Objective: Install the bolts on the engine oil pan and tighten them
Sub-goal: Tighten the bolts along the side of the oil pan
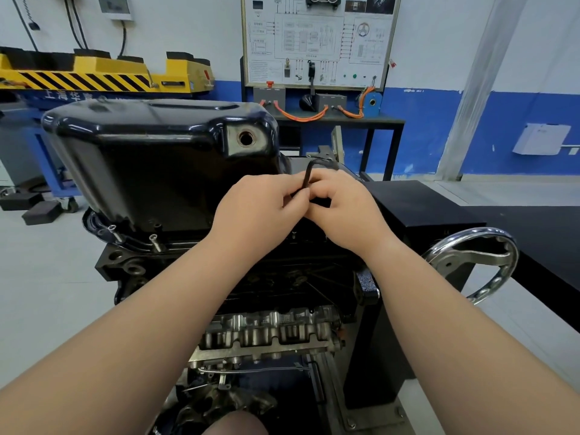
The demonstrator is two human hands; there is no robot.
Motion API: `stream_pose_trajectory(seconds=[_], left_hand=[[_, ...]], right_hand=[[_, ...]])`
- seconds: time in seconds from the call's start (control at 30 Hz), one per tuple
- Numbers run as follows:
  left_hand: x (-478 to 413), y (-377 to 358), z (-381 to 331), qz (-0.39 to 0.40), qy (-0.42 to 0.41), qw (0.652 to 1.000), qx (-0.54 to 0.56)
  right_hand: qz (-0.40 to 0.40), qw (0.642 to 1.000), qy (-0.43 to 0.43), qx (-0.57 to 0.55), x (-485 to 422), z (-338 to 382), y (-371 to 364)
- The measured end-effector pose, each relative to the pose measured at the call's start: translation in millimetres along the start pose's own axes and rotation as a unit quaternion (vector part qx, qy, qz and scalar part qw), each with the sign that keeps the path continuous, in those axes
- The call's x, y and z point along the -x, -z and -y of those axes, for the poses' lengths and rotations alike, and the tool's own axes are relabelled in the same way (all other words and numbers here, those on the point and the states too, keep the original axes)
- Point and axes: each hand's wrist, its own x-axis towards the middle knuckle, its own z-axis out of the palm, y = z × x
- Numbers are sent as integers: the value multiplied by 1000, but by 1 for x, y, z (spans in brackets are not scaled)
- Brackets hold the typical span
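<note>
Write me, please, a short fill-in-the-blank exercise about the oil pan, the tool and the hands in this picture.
1. The black oil pan sits on ____ of the engine.
2. The left hand and the right hand both grip one bent ____ hex key.
3. Left of the hands, ____ silver bolts stick up from the pan's edge.
4. The chrome handwheel stands to the ____ of the hands.

Missing words: top; black; two; right.

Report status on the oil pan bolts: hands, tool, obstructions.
Both on tool: left hand and right hand grip the hex key at the oil pan flange. Two bolts at left corner stand proud. Flange under hands hidden.
</note>
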Motion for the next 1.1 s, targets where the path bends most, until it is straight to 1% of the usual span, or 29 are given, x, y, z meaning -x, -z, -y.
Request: stream_pose_trajectory(seconds=[0.13,0.23,0.4,0.53,0.7,0.77,0.83,0.9,1.0,1.1], left_hand=[[3,-1,1,-59,10,998,8],[4,-1,2,-73,-1,997,4],[3,-1,2,-44,2,999,-9],[-1,1,1,-15,-4,999,-34],[1,2,-2,-58,-1,998,-18],[3,2,-2,-56,-3,998,-22],[4,2,-3,-53,-10,998,-44],[3,3,-3,-51,-5,997,-65],[0,4,0,-19,13,998,-63],[-1,4,0,1,10,999,-54]], right_hand=[[-31,999,-24,7,1,-2,-6],[-38,999,-21,13,-1,-2,-8],[-2,1000,25,13,0,-1,-2],[-10,1000,30,4,1,-1,-1],[-48,999,-10,7,0,-4,-8],[-54,998,-13,14,0,-2,-10],[-47,999,-12,21,0,0,-9],[-21,1000,-4,16,-2,-1,-7],[19,999,18,32,-3,-2,-2],[-5,999,27,16,-1,-1,-1]])
